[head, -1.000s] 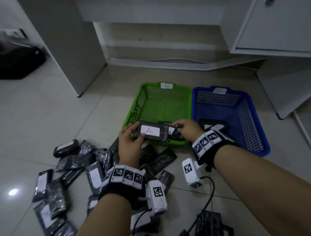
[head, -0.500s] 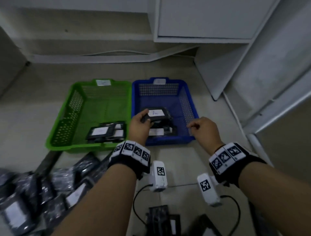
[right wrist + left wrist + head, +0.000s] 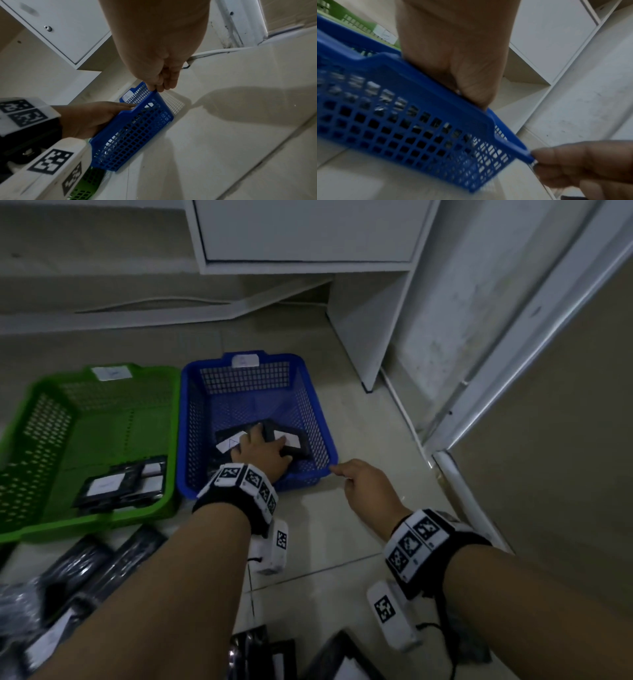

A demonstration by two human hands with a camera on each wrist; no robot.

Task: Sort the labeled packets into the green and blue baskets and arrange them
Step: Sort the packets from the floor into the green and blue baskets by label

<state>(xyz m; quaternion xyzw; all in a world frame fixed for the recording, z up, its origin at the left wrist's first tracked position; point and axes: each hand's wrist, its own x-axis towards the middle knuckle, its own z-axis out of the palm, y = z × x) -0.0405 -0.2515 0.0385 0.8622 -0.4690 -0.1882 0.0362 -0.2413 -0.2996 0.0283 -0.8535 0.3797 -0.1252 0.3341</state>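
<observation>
The blue basket (image 3: 310,405) stands on the floor to the right of the green basket (image 3: 102,422). My left hand (image 3: 263,451) reaches into the blue basket, its fingers lying flat across black packets: one with a white label (image 3: 231,444) to the left and another (image 3: 291,440) to the right. The basket rim (image 3: 419,86) hides those fingers in the left wrist view. My right hand (image 3: 352,477) pinches the near right corner of the blue basket's rim (image 3: 155,92). A few labeled packets (image 3: 120,484) lie in the green basket's near end.
Several loose black packets (image 3: 85,577) lie on the tiled floor at the lower left, and more sit at the bottom edge (image 3: 267,655). A white cabinet (image 3: 370,337) stands just behind the blue basket. A door frame (image 3: 479,405) runs along the right.
My left hand has lowered the labeled packet from above the blue basket onto the packets inside. My right hand has moved left and taken hold of the basket's near right corner.
</observation>
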